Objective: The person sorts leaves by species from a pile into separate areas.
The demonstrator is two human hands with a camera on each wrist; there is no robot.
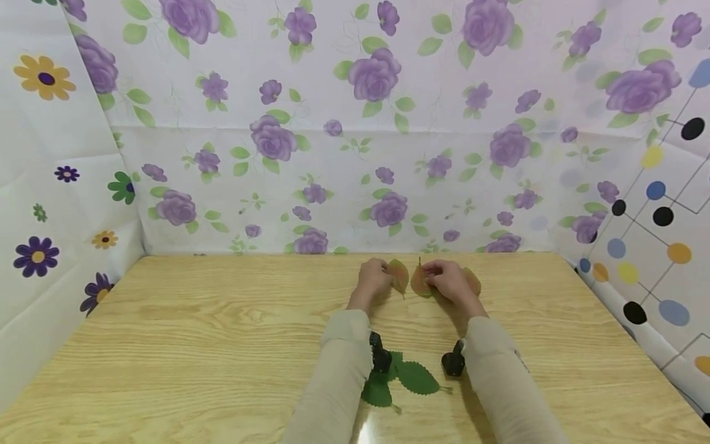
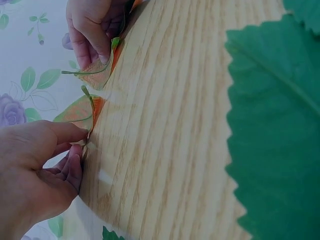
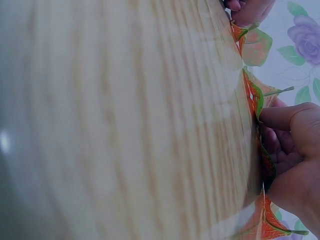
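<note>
Up along the back edge of the desk (image 1: pixel 222 320), the fingers of your left hand (image 1: pixel 375 276) pinch an orange-green leaf (image 1: pixel 399 275), and those of your right hand (image 1: pixel 449 281) pinch a second leaf (image 1: pixel 420 285). Only a slim gap parts the two leaves there; bare wood runs wide toward the desk's left edge, less so toward its right. Farther right along the back edge sits a third leaf (image 1: pixel 473 281), half hidden in your head view; your right wrist view shows its stem (image 3: pixel 300 232). Nearer the desk's front, your left sleeve (image 1: pixel 335 376) partly covers green leaves (image 1: pixel 418 377), while your left wrist view reveals one toothed rim up close.
</note>
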